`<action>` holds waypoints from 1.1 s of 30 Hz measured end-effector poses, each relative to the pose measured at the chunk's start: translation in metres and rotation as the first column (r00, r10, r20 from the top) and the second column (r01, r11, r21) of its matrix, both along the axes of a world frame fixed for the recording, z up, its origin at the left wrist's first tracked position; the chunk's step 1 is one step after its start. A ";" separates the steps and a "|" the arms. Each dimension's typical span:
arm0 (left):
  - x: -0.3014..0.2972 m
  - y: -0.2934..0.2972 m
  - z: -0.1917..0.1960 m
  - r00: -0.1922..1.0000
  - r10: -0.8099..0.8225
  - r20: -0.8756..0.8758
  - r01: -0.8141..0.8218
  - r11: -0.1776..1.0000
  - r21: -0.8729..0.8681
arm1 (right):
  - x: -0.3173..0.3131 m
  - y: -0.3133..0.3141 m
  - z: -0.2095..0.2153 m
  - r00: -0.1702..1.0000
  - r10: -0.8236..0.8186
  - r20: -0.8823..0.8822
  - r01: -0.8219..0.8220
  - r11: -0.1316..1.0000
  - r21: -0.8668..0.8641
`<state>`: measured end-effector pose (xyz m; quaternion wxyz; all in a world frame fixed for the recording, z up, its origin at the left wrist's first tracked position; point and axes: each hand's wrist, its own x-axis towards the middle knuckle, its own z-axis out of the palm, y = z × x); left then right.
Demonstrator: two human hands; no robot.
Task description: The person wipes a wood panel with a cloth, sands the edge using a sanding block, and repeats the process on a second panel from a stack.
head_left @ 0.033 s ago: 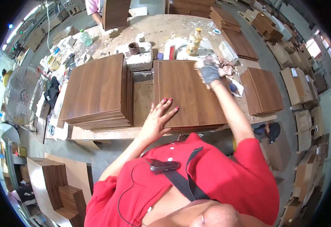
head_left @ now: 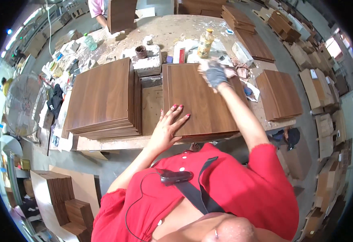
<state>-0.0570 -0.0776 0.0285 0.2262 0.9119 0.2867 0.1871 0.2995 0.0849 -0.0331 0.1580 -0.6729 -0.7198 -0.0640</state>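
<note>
A brown wood-grain panel (head_left: pixel 200 101) lies on top of a low stack in front of me on the worktable. My left hand (head_left: pixel 168 127) rests flat on its near left part, bare, fingers spread. At the panel's far right corner is my right hand (head_left: pixel 216 76) in a grey glove, closed on a pale pinkish rag (head_left: pixel 206 66) pressed to the surface. Motion blurs the rag and fingertips. Left of this panel stands a taller stack of similar panels (head_left: pixel 99 97); a smaller panel stack (head_left: pixel 279 94) sits to the right.
Beyond the panel stand a yellowish bottle (head_left: pixel 205 44), a brown open jar (head_left: pixel 141 51) on a white block and a red-and-white box (head_left: pixel 179 55). Across the table, another person's hand (head_left: pixel 114 34) is beside an upright panel (head_left: pixel 121 16). A fan (head_left: pixel 25 104) stands left.
My right hand with the rag has shifted left along the panel's far edge. My left hand stays in place.
</note>
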 end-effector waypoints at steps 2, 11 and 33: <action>0.000 0.000 0.001 0.999 0.009 -0.031 -0.009 1.000 -0.021 | -0.078 0.009 0.018 0.974 0.162 0.158 -0.176 0.981 0.077; -0.010 0.004 -0.005 0.994 -0.048 0.094 0.051 0.998 -0.030 | -0.095 -0.061 0.038 0.915 0.395 0.085 -0.374 0.908 -0.192; -0.012 0.002 -0.063 0.917 0.306 0.255 -0.240 0.935 -0.261 | -0.152 -0.110 0.044 0.887 0.378 0.266 -0.426 0.892 0.153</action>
